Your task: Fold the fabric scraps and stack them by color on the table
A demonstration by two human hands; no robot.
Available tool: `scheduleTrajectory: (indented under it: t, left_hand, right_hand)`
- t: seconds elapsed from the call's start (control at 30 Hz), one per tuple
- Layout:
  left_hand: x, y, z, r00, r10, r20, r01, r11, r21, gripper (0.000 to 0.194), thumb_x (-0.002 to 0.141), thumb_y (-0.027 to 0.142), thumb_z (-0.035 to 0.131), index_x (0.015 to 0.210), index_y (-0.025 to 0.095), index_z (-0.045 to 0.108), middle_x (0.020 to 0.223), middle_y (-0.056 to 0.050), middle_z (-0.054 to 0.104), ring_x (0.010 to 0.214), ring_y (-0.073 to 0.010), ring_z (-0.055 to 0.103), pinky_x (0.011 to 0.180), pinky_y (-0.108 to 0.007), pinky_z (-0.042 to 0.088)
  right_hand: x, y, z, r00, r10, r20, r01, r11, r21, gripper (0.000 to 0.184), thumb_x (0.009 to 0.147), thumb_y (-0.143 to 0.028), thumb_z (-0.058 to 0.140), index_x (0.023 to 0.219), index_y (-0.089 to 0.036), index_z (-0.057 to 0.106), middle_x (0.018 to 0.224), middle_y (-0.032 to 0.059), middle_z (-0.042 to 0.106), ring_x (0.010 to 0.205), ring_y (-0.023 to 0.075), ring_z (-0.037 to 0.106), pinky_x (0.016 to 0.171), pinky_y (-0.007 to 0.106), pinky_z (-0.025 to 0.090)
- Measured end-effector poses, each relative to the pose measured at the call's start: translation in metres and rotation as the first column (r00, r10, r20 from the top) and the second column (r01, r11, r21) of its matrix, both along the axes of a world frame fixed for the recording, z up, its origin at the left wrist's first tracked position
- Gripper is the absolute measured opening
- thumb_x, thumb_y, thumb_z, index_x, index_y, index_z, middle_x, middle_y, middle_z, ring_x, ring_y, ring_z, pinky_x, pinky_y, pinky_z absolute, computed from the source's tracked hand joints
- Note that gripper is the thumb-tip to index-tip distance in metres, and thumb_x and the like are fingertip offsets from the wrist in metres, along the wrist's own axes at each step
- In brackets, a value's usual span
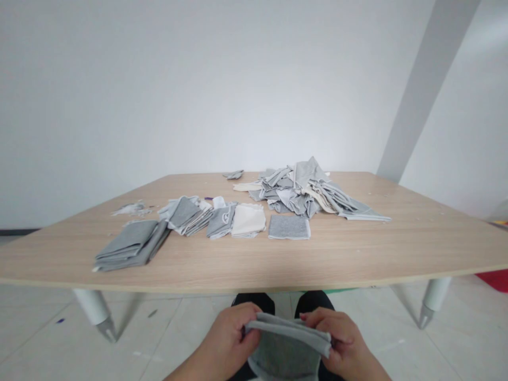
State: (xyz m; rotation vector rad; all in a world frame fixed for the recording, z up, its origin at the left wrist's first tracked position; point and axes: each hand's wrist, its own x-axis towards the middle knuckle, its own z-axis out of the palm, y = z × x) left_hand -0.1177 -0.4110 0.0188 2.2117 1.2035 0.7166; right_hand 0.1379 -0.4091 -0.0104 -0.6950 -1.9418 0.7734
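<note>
Grey folded cloth (288, 352) hangs before the pale wood-grain table (357, 248), its upper edge pinched by left hand (237, 334) and right hand (339, 338); probably light and limp, best held at both ends.

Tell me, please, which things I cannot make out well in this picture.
- Cloth in the hands: lower end, head view, cut off by the bottom edge.
- Pile: inner pieces, head view, hidden under upper ones.
- Purple bit: head view, too small to identify.
- Red thing: head view, cut off by the right edge.
</note>
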Motion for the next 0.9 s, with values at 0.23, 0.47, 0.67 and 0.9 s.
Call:
scheduleTrajectory:
  t: [0.23, 0.47, 0.67, 0.9]
  left_hand:
    - [0.004, -0.003, -0.003, 0.996, 0.086, 0.022, -0.089, 0.986, 0.140, 0.017, 0.060, 0.004, 0.043, 0.065, 0.020, 0.040, 0.072, 0.001, 0.055, 0.066, -0.0122, 0.052, 0.059, -0.022, 0.034]
    - [0.022, -0.005, -0.004, 0.972, -0.036, -0.233, 0.059, 0.994, 0.092, 0.021, 0.056, 0.006, 0.046, 0.071, 0.020, 0.045, 0.077, 0.002, 0.055, 0.068, -0.0136, 0.053, 0.057, -0.024, 0.029]
    - [0.028, -0.007, -0.004, 0.981, 0.008, -0.192, 0.015, 0.993, 0.116, 0.009, 0.067, 0.012, 0.051, 0.066, 0.020, 0.046, 0.071, 0.001, 0.053, 0.064, -0.0123, 0.050, 0.054, -0.024, 0.027]
    - [0.027, -0.004, -0.002, 0.931, 0.150, -0.333, -0.119, 0.987, 0.112, 0.018, 0.077, 0.027, 0.056, 0.062, 0.018, 0.051, 0.068, 0.000, 0.054, 0.062, -0.0135, 0.051, 0.055, -0.026, 0.024]
  right_hand:
    - [0.024, -0.006, -0.038, 1.000, -0.016, 0.001, 0.016, 0.981, -0.195, 0.047, 0.081, -0.035, 0.063, 0.127, -0.027, 0.057, 0.123, 0.0118, 0.062, 0.114, 0.0306, 0.057, 0.098, 0.046, 0.043]
    - [-0.003, -0.001, -0.036, 0.992, -0.065, -0.106, 0.024, 0.936, -0.351, 0.045, 0.072, -0.044, 0.072, 0.112, -0.025, 0.063, 0.111, 0.0111, 0.065, 0.104, 0.0298, 0.058, 0.093, 0.044, 0.044]
    - [-0.037, -0.004, -0.019, 0.918, -0.034, -0.395, -0.220, 0.786, -0.578, 0.040, 0.071, -0.039, 0.075, 0.102, -0.022, 0.059, 0.090, 0.0044, 0.063, 0.083, 0.0179, 0.059, 0.075, 0.030, 0.045]
    - [-0.041, -0.012, -0.020, 0.889, -0.157, -0.429, -0.126, 0.818, -0.561, 0.019, 0.077, -0.032, 0.070, 0.088, -0.021, 0.058, 0.079, 0.0014, 0.058, 0.073, 0.0136, 0.054, 0.066, 0.024, 0.043]
